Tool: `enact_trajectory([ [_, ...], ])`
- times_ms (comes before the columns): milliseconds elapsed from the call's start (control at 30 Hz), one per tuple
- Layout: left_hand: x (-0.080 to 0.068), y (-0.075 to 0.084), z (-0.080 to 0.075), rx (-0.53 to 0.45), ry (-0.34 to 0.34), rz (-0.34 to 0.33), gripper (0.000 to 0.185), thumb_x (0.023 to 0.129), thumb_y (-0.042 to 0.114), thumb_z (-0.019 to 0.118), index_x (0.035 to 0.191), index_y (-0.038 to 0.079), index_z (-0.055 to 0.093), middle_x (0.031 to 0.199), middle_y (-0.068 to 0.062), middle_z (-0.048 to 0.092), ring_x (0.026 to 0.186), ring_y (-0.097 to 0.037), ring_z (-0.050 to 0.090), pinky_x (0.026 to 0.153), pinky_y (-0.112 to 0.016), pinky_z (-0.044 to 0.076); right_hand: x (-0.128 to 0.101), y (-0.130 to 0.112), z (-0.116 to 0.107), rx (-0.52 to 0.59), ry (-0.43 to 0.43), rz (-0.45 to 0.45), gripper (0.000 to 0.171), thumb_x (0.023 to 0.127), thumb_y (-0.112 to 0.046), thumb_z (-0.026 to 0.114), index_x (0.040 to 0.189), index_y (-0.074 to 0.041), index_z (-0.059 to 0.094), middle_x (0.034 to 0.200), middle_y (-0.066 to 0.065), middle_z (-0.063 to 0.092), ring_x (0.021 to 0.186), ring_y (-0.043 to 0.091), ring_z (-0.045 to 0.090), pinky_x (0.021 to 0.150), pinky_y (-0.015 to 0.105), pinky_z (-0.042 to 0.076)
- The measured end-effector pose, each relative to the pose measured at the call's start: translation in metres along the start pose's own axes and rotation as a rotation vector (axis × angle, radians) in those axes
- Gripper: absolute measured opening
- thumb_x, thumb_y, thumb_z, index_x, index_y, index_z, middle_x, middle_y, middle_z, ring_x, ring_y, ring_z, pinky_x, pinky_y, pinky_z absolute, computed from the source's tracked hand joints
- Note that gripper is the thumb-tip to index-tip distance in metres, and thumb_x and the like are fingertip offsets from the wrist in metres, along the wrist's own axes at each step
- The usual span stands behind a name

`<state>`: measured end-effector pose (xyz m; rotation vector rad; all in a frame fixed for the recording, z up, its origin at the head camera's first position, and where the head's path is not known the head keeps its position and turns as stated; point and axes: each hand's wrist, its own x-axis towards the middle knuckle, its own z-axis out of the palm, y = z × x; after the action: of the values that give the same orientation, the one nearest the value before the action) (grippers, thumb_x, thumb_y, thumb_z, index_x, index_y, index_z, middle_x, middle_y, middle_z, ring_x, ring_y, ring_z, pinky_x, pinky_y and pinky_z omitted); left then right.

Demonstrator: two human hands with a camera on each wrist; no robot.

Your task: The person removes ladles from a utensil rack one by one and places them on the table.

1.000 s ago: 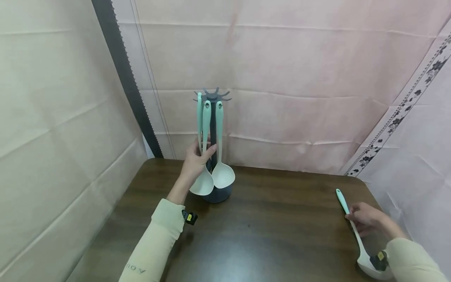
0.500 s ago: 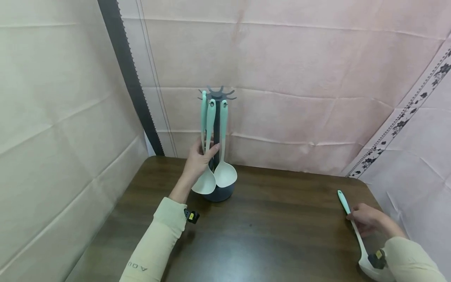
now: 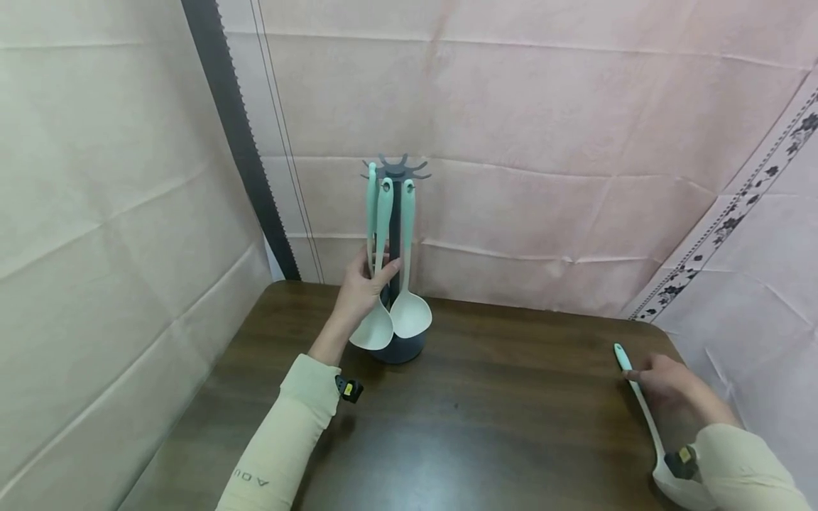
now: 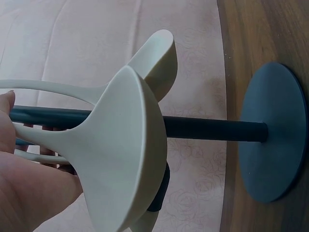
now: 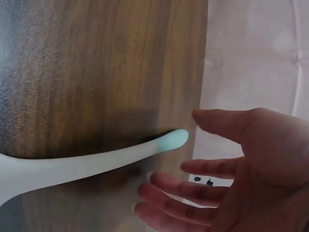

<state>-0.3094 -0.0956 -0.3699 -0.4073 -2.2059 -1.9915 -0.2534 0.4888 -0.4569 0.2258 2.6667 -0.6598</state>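
A dark grey utensil rack (image 3: 395, 213) stands at the back of the brown table (image 3: 498, 433), with three teal-and-white utensils hanging from its top hooks. My left hand (image 3: 377, 273) grips the handle of the front hanging spoon (image 3: 373, 328), thumb across it. In the left wrist view that spoon's bowl (image 4: 125, 154) fills the middle, before the rack's pole (image 4: 212, 128) and round base (image 4: 273, 135). A fourth teal-handled spoon (image 3: 641, 408) lies on the table at the right. My right hand (image 3: 647, 369) hovers open over its handle (image 5: 96, 159), fingers (image 5: 169, 181) spread and off it.
Pink cloth walls close in the table at the back and right, a pale one at the left. The table's right edge runs just beyond the lying spoon. Bare brown tabletop lies between the rack and my right hand.
My right hand has let go of the lying spoon's handle and opened, shifting a little toward its teal tip. My left hand stays on the hanging spoon.
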Motion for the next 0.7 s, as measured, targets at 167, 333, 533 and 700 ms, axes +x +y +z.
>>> enact_trajectory([
  [167, 0.001, -0.001, -0.001, 0.003, -0.001, 0.003, 0.053, 0.105, 0.029, 0.071, 0.151, 0.013, 0.051, 0.141, -0.019, 0.059, 0.135, -0.037, 0.056, 0.114, -0.061, 0.044, -0.004, -0.013, -0.002, -0.127, 0.089, -0.065, 0.095, 0.103, -0.052, 0.061, 0.144, 0.027, 0.029, 0.139, 0.053, 0.039, 0.126, 0.071, 0.041, 0.099, 0.073, 0.045],
  [333, 0.001, -0.002, -0.001, 0.008, 0.0, 0.0, 0.053, 0.104, 0.029, 0.071, 0.151, 0.013, 0.051, 0.141, -0.018, 0.06, 0.134, -0.036, 0.056, 0.113, -0.06, 0.045, -0.008, -0.028, 0.004, -0.245, 0.228, -0.17, 0.098, 0.103, -0.056, 0.061, 0.143, 0.028, 0.03, 0.138, 0.056, 0.038, 0.125, 0.073, 0.041, 0.098, 0.076, 0.044],
  [533, 0.001, -0.005, 0.0, 0.016, 0.005, 0.007, 0.054, 0.104, 0.03, 0.072, 0.151, 0.014, 0.051, 0.141, -0.018, 0.059, 0.134, -0.036, 0.056, 0.113, -0.06, 0.045, -0.013, -0.051, 0.01, -0.303, 0.333, -0.179, 0.11, 0.099, -0.072, 0.056, 0.157, 0.016, 0.024, 0.146, 0.054, 0.03, 0.126, 0.075, 0.038, 0.088, 0.084, 0.043],
  [700, 0.0, -0.005, 0.002, 0.004, 0.009, 0.012, 0.053, 0.104, 0.027, 0.071, 0.15, 0.012, 0.051, 0.14, -0.018, 0.059, 0.132, -0.036, 0.057, 0.112, -0.061, 0.045, -0.013, -0.065, 0.019, -0.28, 0.477, -0.248, 0.106, 0.098, -0.074, 0.055, 0.165, 0.0, 0.021, 0.156, 0.044, 0.029, 0.132, 0.071, 0.033, 0.093, 0.088, 0.031],
])
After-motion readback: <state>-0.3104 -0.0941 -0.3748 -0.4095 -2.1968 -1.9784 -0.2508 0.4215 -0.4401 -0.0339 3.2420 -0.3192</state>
